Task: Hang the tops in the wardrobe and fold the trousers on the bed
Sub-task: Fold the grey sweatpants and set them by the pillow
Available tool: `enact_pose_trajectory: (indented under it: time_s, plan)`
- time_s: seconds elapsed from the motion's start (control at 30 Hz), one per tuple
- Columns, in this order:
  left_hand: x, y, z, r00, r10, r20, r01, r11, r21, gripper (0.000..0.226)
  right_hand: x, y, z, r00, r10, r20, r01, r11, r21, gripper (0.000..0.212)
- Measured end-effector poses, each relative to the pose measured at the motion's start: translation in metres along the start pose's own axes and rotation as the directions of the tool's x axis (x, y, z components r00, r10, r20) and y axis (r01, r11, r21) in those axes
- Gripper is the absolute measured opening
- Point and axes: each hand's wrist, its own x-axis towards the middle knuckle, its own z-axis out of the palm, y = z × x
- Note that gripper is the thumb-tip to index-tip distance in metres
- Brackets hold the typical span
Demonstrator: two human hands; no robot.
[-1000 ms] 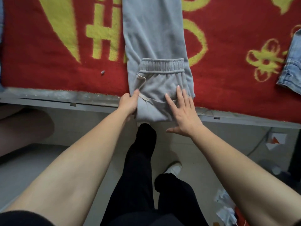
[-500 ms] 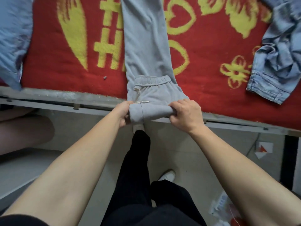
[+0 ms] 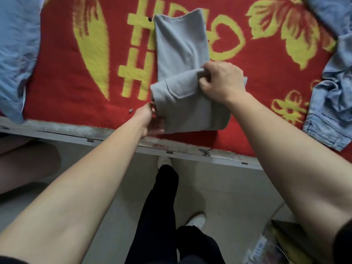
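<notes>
On the red blanket (image 3: 80, 69) with its yellow pattern, near the bed's front edge, lie the grey trousers (image 3: 181, 54), partly folded: the near part is doubled into a thick bundle, the rest stretches away from me. My right hand (image 3: 222, 81) is closed on the upper fold of that bundle, fingers curled into the cloth at its right side. My left hand (image 3: 151, 121) holds the bundle's lower left corner; its fingers go under the fabric, so I grip the edge there, though the fingertips are hidden. Left of the trousers lies a light blue garment (image 3: 15, 50), and at the right edge of the bed a bunched pair of denim jeans (image 3: 333, 103), both well apart from the grey pair. Below the grey bed frame (image 3: 57, 130) I see my dark-trousered legs and white shoes on the floor.
</notes>
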Motion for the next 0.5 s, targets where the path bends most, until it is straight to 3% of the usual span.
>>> enact_pose_trajectory:
  time_s: [0.1, 0.17, 0.27, 0.4, 0.5]
  plan:
    - [0.025, 0.020, 0.000, 0.981, 0.141, -0.131, -0.124, 0.983, 0.132, 0.035, 0.043, 0.000, 0.020, 0.993, 0.058, 0.108, -0.061, 0.998, 0.026, 0.052]
    - [0.041, 0.025, 0.000, 0.937, 0.292, -0.189, -0.218, 0.917, 0.333, 0.035, 0.051, 0.002, 0.038, 0.965, 0.109, 0.237, -0.110, 0.994, -0.010, 0.054]
    - [0.059, 0.024, 0.001, 0.868, 0.482, -0.118, -0.289, 0.685, 0.668, 0.053, 0.041, 0.009, 0.059, 0.915, 0.116, 0.387, -0.091, 0.992, -0.083, 0.055]
    - [0.066, 0.022, 0.014, 0.799, 0.602, 0.002, -0.338, 0.446, 0.829, 0.092, 0.025, 0.023, 0.074, 0.920, 0.074, 0.385, -0.050, 0.996, -0.073, 0.061]
    - [0.075, 0.035, 0.023, 0.744, 0.655, 0.130, -0.343, 0.208, 0.916, 0.110, 0.030, 0.033, 0.079, 0.945, 0.077, 0.318, -0.047, 0.994, -0.102, 0.065]
